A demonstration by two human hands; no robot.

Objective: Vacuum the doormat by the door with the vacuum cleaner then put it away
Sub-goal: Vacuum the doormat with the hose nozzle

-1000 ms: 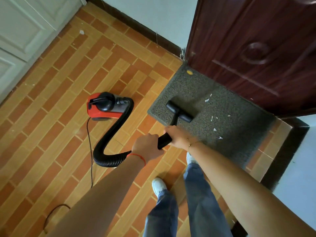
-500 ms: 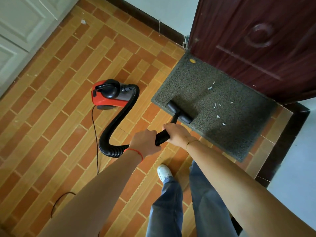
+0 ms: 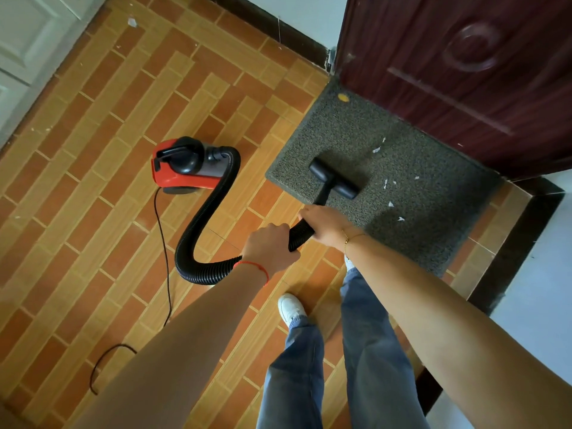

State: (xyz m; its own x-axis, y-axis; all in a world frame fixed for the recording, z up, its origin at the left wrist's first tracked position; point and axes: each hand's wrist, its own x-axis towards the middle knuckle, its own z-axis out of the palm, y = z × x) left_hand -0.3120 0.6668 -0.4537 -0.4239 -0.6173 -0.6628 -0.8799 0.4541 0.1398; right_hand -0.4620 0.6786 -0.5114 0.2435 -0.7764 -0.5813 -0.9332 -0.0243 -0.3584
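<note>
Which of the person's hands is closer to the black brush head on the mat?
The right hand. It grips the hose just behind the brush head, at the mat's edge. The left hand grips farther back, over the tiles.

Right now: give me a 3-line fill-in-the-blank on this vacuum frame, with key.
1. Both hands, left hand and right hand, grip the black ____.
2. The nozzle rests on the grey ____.
3. The vacuum cleaner body is black and ____.
Missing words: hose; doormat; red.
</note>
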